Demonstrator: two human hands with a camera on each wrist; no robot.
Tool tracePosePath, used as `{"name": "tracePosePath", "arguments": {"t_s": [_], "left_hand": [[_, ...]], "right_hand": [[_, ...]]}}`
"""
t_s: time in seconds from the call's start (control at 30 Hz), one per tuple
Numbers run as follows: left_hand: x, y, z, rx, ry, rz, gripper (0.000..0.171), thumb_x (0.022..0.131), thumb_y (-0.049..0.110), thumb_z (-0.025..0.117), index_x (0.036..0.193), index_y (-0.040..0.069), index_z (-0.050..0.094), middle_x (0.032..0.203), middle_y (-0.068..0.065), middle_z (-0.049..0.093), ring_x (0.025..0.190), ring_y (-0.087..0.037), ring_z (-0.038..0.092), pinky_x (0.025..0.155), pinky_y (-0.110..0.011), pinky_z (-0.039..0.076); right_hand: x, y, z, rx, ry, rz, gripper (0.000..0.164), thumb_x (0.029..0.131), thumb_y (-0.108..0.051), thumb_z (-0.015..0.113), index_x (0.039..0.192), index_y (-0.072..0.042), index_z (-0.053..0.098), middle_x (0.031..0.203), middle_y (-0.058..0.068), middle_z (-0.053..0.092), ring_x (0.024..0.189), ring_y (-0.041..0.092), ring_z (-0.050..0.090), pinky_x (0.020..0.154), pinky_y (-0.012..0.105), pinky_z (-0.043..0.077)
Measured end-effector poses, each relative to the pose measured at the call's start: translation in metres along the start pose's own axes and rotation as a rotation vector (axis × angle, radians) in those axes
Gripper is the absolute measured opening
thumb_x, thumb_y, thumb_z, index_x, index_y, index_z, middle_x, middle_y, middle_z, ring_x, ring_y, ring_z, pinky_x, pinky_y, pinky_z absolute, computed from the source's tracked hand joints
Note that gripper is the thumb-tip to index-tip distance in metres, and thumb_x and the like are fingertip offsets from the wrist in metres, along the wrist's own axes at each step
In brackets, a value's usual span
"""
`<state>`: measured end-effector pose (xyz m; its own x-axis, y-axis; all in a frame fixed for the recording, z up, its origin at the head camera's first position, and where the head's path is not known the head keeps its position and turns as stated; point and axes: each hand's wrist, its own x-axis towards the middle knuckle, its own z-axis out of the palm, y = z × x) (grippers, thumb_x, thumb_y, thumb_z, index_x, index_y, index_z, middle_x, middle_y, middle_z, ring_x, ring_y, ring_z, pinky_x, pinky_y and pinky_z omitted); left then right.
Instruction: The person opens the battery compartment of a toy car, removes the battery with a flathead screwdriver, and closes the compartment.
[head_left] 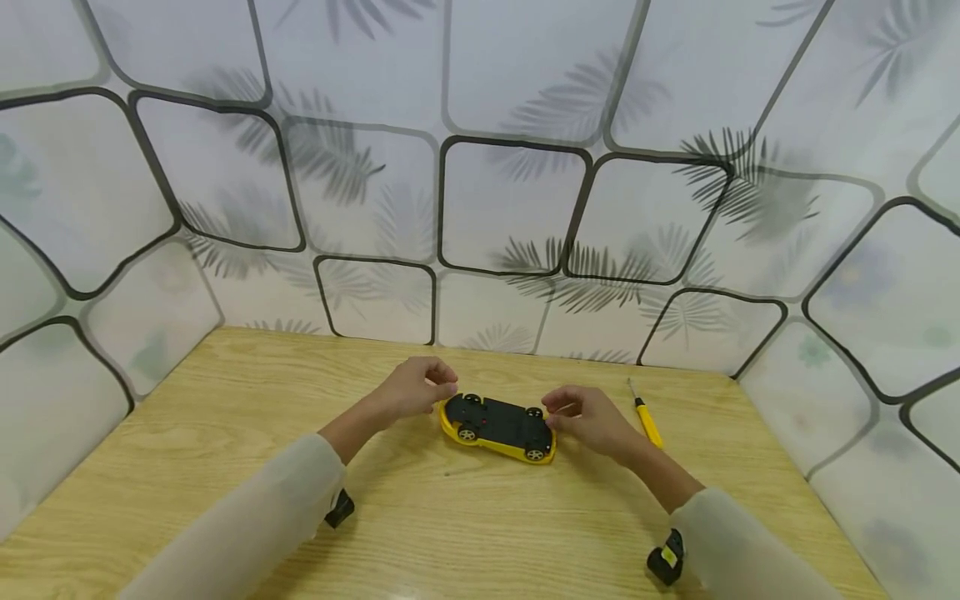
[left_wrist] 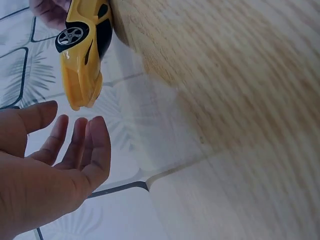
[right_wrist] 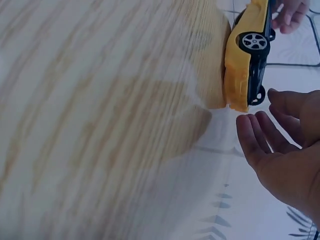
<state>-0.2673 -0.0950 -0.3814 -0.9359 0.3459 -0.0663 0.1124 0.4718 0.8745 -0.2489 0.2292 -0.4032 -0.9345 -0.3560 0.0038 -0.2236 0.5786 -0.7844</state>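
Because the glossy yellow toy car with a black base [head_left: 501, 427] lies upside down on the pale wood-grain tabletop [head_left: 420, 525], its underside shows. Left hand [head_left: 411, 388] and right hand [head_left: 594, 418], fingers loosely bent and gripping nothing, flank opposite ends, seemingly so both stay within reach; a slim yellow-handled screwdriver [head_left: 647, 421] lies apart, beyond the right.

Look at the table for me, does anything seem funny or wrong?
Yes, the yellow toy car is upside down: its black underside and wheels face up, and a car normally stands on its wheels. A tiny dark speck on the table near it looks odd too, but is too small to identify.
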Motion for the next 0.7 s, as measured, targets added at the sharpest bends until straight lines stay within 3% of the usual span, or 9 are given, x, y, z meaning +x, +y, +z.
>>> {"name": "tracePosePath", "arguments": {"t_s": [0.17,0.33,0.43,0.7], "left_hand": [[-0.003,0.005,0.004,0.220,0.024,0.200,0.016,0.103,0.017,0.066,0.113,0.006,0.070,0.111,-0.006,0.068,0.101,-0.025,0.066,0.082,-0.037,0.058],[-0.007,0.010,0.012,0.396,-0.011,0.373,0.020,0.103,0.016,0.065,0.118,0.003,0.070,0.117,-0.009,0.068,0.107,-0.029,0.063,0.092,-0.043,0.055],[-0.010,0.014,0.018,0.512,-0.031,0.427,0.022,0.102,0.019,0.067,0.119,0.005,0.070,0.119,-0.008,0.066,0.111,-0.029,0.060,0.095,-0.045,0.052],[-0.022,0.025,0.034,0.823,-0.058,0.495,0.029,0.099,0.033,0.071,0.122,0.016,0.071,0.120,-0.005,0.063,0.105,-0.025,0.056,0.085,-0.045,0.052]], "right_hand": [[0.001,-0.006,0.007,-0.174,0.022,-0.193,0.025,0.100,-0.008,0.067,0.124,0.001,0.068,0.117,0.011,0.070,0.106,0.029,0.068,0.087,0.038,0.060],[0.003,-0.008,0.013,-0.311,0.030,-0.367,0.026,0.100,-0.005,0.067,0.125,0.002,0.068,0.119,0.011,0.069,0.107,0.028,0.067,0.088,0.036,0.059],[0.005,-0.009,0.014,-0.377,0.025,-0.433,0.026,0.099,-0.005,0.068,0.125,-0.001,0.069,0.119,0.009,0.069,0.108,0.025,0.066,0.089,0.038,0.059],[0.006,-0.015,0.019,-0.522,-0.026,-0.557,0.028,0.098,-0.004,0.069,0.126,-0.005,0.068,0.125,0.008,0.067,0.115,0.026,0.062,0.095,0.043,0.055]]}}
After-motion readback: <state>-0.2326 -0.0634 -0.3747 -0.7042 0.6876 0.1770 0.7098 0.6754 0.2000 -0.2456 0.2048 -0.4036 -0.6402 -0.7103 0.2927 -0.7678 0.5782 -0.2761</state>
